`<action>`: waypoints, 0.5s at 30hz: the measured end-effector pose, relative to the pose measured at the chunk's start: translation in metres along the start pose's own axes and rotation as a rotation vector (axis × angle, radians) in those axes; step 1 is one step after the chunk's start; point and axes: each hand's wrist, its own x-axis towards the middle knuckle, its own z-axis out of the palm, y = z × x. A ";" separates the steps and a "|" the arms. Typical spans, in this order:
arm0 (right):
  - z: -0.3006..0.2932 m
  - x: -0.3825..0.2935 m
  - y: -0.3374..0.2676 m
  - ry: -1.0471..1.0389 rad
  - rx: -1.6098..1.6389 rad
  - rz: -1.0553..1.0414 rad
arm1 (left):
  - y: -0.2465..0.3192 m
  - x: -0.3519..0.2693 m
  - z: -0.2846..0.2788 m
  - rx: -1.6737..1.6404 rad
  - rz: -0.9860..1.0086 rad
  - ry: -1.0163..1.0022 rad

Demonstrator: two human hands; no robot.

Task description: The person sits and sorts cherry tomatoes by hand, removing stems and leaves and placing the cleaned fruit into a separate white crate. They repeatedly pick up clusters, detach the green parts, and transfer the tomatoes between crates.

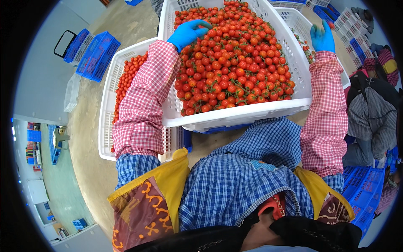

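Note:
A large white perforated plastic crate (267,108) in front of me is heaped with red cherry tomatoes (233,69), many with green stems. My left hand (189,33), in a blue glove, reaches over the crate's left side. Its fingers curve down at the tomatoes, and whether one is pinched is hidden. Over a second white crate (297,20) on the right, my right hand (323,39) is raised with its gloved fingers apart. A small blurred red thing (330,25), apparently a cherry tomato, shows beside its fingertips.
Under my left forearm, another white crate (105,126) holds loose tomatoes (132,71). Blue crates (99,56) stand on the floor at left. A person in a dark checked jacket (374,110) sits close on my right, near more blue crates (366,186). Stacked white crates (348,26) stand beyond.

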 end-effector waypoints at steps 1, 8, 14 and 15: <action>-0.007 0.003 0.002 0.122 0.077 0.107 | 0.001 0.000 0.006 0.078 0.066 -0.107; 0.047 -0.057 0.018 -0.317 -0.508 -0.081 | 0.010 -0.004 0.040 0.478 0.206 -0.396; 0.077 -0.099 0.034 -0.607 -0.706 -0.030 | 0.010 -0.002 0.024 -0.048 -0.149 -0.390; 0.077 -0.100 0.035 -0.624 -0.730 -0.021 | 0.011 -0.002 0.020 -0.308 -0.218 -0.356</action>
